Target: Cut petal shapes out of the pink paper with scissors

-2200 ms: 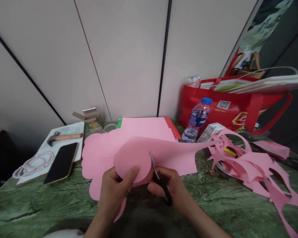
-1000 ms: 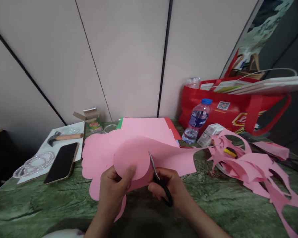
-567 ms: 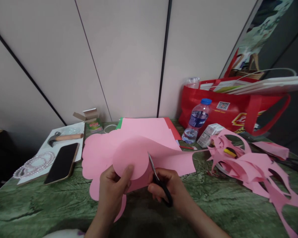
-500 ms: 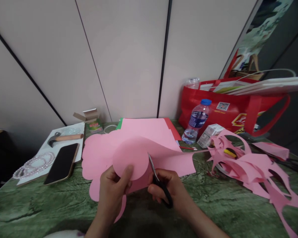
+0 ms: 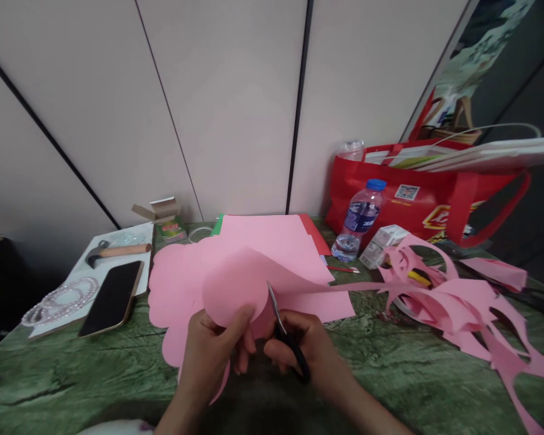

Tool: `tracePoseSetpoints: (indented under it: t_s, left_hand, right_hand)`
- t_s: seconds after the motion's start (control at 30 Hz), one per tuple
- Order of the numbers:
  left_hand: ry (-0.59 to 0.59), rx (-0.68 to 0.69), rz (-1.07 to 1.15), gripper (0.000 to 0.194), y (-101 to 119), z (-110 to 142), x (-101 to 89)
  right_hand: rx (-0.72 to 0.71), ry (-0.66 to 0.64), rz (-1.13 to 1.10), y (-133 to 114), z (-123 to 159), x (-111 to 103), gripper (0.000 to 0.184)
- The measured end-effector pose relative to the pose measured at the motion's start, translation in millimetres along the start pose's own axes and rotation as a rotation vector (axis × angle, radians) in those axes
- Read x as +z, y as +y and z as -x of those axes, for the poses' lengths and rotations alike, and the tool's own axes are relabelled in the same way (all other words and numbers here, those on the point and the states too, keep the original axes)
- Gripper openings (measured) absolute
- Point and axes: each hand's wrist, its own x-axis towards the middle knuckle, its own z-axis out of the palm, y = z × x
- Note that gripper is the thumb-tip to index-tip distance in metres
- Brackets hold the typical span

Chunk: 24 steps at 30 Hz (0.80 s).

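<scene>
My left hand (image 5: 215,347) pinches the lower edge of a pink sheet of paper (image 5: 236,287) whose cut outline is rounded, thumb on top. My right hand (image 5: 303,344) grips black-handled scissors (image 5: 278,314), with the blades at the right edge of that rounded part. A strip of the same pink paper trails off to the right toward the offcuts. Beneath and behind lie a scalloped pink paper shape (image 5: 174,278) on the left and a stack of pink sheets (image 5: 267,232), with green and red paper showing at its back.
Pink paper offcuts (image 5: 462,308) are heaped at the right. Behind them stand a small white box (image 5: 383,246), a water bottle (image 5: 360,217) and a red bag (image 5: 394,193). At left lie a phone (image 5: 112,299), a hammer (image 5: 118,251), a bead string (image 5: 58,302) and an opened small box (image 5: 170,226).
My right hand and the scissors have shifted slightly left. My left thumb has moved a little to the right on the paper, and the fingers beneath show more.
</scene>
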Motion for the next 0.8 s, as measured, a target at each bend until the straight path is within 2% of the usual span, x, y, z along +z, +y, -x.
tracePoseSetpoints:
  t_s: [0.23, 0.8]
  left_hand:
    - [-0.047, -0.038, -0.06, 0.044, 0.1, 6.5, 6.0]
    - [-0.06, -0.055, -0.058, 0.047, 4.4, 9.9, 10.7]
  right_hand:
    - [-0.119, 0.02, -0.004, 4.6, -3.3, -5.6, 0.031]
    - [-0.133, 0.018, -0.014, 2.8, -4.3, -7.1, 0.03]
